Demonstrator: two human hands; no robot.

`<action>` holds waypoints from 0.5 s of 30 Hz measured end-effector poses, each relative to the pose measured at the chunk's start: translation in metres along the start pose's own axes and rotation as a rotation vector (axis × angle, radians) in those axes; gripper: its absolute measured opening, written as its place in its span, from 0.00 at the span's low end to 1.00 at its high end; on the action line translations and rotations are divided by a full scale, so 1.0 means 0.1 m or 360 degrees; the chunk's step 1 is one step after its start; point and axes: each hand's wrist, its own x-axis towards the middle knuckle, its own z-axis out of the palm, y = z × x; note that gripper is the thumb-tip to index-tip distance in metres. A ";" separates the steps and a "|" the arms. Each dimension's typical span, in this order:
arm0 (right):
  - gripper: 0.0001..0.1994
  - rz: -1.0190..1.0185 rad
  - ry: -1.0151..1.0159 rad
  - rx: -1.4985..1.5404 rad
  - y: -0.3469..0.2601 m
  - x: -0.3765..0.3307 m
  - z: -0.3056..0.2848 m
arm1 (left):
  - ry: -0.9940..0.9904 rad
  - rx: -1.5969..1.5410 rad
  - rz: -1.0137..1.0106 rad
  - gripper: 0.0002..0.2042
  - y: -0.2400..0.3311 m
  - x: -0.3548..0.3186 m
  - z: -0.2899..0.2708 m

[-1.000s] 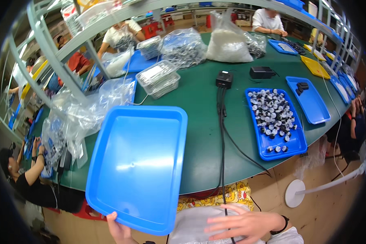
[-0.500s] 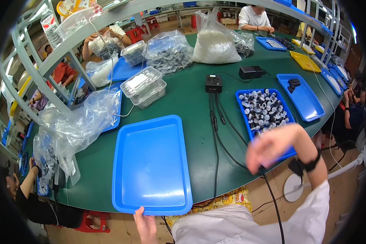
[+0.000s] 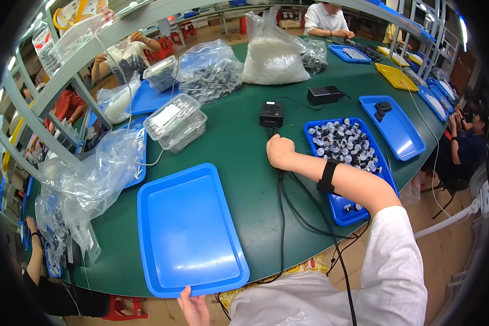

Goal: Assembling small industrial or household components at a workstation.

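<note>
My left hand [image 3: 194, 308] grips the near rim of an empty blue tray [image 3: 193, 233], its thumb over the edge. Out over the table, my right hand [image 3: 280, 151] is closed in a fist around black cables [image 3: 281, 217] just below a small black box [image 3: 271, 114]. The cables run from the box, pass through the fist and trail toward me. To the right of that hand, a second blue tray [image 3: 339, 213] is filled with small clear-and-black parts [image 3: 345, 144]. My right forearm crosses over part of this tray, and a black band [image 3: 327, 175] circles it.
Stacked clear plastic boxes [image 3: 176, 122] and a loose plastic bag [image 3: 100, 168] lie left. Farther back stand a bag of white pieces [image 3: 274, 60] and a black block [image 3: 326, 96]. Another blue tray [image 3: 399, 133] sits right. A grey frame [image 3: 76, 70] rises at left; people sit around the table.
My right hand has moved left and away from me, from the front of the parts tray to the cables below the black box, and closed there. My left hand stays on the tray rim.
</note>
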 end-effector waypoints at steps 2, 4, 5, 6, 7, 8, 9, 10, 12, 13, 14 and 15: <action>0.11 0.0090 -0.0062 0.0404 0.12 0.13 0.03 | -0.0040 -0.0002 -0.0002 0.12 -0.01 0.02 0.01; 0.12 0.0341 -0.0634 0.1484 0.05 0.02 -0.53 | -0.0059 -0.0028 0.0003 0.13 0.01 0.02 0.00; 0.13 0.0298 -0.0570 0.1530 0.13 0.02 -0.67 | -0.0066 -0.0022 -0.0007 0.13 0.03 0.01 0.02; 0.15 0.0254 -0.0506 0.1573 0.21 0.02 -0.80 | -0.0056 0.0001 -0.0016 0.13 0.05 0.00 0.05; 0.15 0.0270 -0.0491 0.1666 0.29 0.02 -0.99 | -0.0033 0.0022 -0.0020 0.14 0.06 -0.01 0.05; 0.16 0.0289 -0.0471 0.1755 0.41 0.01 -1.20 | -0.0031 0.0023 -0.0030 0.14 0.05 0.00 0.00; 0.14 0.0273 -0.0406 0.1711 0.56 0.01 -1.39 | -0.0161 -0.0032 -0.0020 0.14 0.04 0.03 -0.06; 0.14 0.0255 -0.0342 0.1666 0.71 0.00 -1.57 | -0.0289 -0.0090 -0.0009 0.14 0.04 0.06 -0.10; 0.12 0.0197 -0.0252 0.1853 1.00 -0.08 -1.89 | -0.0258 -0.0088 -0.0056 0.14 0.09 0.06 -0.06; 0.12 0.0153 -0.0172 0.1891 1.09 -0.16 -2.07 | -0.0219 -0.0086 -0.0092 0.13 0.11 0.07 -0.04; 0.11 0.0105 -0.0102 0.1932 1.17 -0.24 -2.23 | -0.0213 -0.0084 -0.0101 0.13 0.13 0.09 -0.07; 0.12 0.0050 -0.0007 0.1909 1.31 -0.33 -2.42 | -0.0207 -0.0053 -0.0170 0.13 0.14 0.13 -0.10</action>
